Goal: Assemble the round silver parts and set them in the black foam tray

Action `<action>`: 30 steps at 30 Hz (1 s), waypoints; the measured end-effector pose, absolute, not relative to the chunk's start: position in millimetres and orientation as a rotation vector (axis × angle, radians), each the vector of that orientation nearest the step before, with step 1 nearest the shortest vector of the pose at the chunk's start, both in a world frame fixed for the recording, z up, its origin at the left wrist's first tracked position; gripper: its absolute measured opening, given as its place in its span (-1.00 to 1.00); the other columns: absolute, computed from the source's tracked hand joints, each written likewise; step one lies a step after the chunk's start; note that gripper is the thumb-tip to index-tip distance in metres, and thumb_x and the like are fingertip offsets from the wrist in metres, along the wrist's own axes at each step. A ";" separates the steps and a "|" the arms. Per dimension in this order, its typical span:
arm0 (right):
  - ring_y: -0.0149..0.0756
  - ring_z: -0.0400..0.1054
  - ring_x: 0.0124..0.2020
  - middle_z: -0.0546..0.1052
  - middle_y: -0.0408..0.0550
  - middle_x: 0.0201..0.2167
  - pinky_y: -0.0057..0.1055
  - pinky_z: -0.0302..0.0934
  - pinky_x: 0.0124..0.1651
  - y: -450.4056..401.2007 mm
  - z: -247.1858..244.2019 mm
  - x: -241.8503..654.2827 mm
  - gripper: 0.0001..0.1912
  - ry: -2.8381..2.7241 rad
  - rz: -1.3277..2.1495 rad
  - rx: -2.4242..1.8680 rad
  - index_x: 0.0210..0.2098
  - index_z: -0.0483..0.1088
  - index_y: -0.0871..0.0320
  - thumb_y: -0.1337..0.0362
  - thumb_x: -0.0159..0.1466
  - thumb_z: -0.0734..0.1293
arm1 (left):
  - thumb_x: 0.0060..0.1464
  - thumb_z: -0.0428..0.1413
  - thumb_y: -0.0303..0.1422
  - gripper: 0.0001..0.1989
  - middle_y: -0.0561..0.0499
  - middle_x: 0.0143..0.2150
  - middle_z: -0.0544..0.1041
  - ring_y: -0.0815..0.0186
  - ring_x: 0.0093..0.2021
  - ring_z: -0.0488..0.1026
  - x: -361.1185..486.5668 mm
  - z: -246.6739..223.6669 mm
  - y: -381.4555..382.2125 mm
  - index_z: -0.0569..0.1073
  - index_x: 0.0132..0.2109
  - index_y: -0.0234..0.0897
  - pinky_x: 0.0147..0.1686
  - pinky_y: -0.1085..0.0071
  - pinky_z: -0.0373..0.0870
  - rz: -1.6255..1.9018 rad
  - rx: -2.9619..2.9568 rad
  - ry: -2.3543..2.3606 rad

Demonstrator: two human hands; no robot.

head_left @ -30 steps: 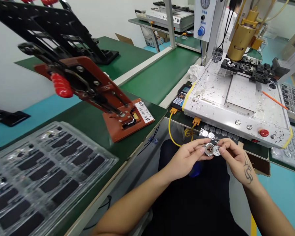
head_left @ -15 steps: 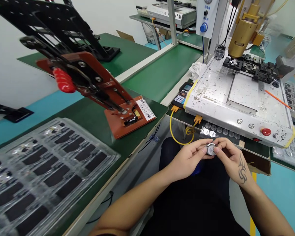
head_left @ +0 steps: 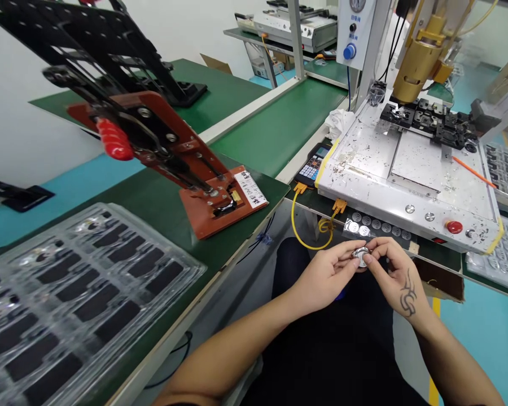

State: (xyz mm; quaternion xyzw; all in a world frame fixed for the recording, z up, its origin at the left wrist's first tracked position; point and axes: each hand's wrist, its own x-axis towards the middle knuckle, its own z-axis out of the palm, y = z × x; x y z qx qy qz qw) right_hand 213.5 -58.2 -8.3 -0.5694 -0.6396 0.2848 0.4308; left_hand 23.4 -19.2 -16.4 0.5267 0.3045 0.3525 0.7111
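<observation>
Above my lap, a small round silver disc with a pale label on its face is pinched between both hands. My left hand grips its left side, thumb at the front edge and fingers behind. From the other side my right hand closes on it, its thumb lying on the labelled face. Just beyond the hands, a strip of round white labels lies at the bench edge, several labels showing. The fingers hide the disc's back and part of its rim.
At right stands a white machine base with buttons, a red knob and a gold dispensing head over black fixtures. Left are a red-brown toggle press and clear trays. A yellow cable loops off the bench.
My right thumb has shifted left onto the disc's face and covers more of its label. Both hands keep hold of the disc in nearly the same place.
</observation>
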 end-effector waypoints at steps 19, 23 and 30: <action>-0.34 0.36 -0.43 0.53 -0.12 -0.38 -0.39 0.30 -0.36 -36.1 -12.9 202.9 -0.74 -1.306 0.962 -1.286 -0.18 0.52 0.09 0.02 0.42 0.46 | 0.30 0.29 -0.25 -0.51 -0.22 0.18 0.62 0.10 0.09 0.67 7.5 -7.1 -1.7 0.42 0.30 -0.24 0.11 0.21 0.65 0.915 1.349 0.838; -0.38 0.35 -0.44 0.56 -0.12 -0.34 -0.42 0.31 -0.38 -34.5 -17.5 193.9 -0.67 -1.175 1.163 -1.245 -0.08 0.54 0.10 -0.02 0.37 0.50 | 0.31 0.26 -0.22 -0.73 -0.10 -0.10 0.68 0.20 -0.13 0.69 9.8 -6.6 -7.5 0.56 0.05 -0.29 -0.02 0.26 0.68 0.929 1.255 0.851; -0.33 0.44 -0.38 0.58 -0.10 -0.33 -0.39 0.40 -0.31 -38.5 -14.8 189.3 -0.72 -1.234 1.147 -1.230 -0.08 0.56 0.08 0.03 0.38 0.50 | 0.29 0.25 -0.25 -0.79 -0.02 -0.27 0.62 0.26 -0.29 0.62 6.2 4.8 -10.8 0.58 -0.04 -0.29 -0.25 0.37 0.60 0.921 1.356 0.937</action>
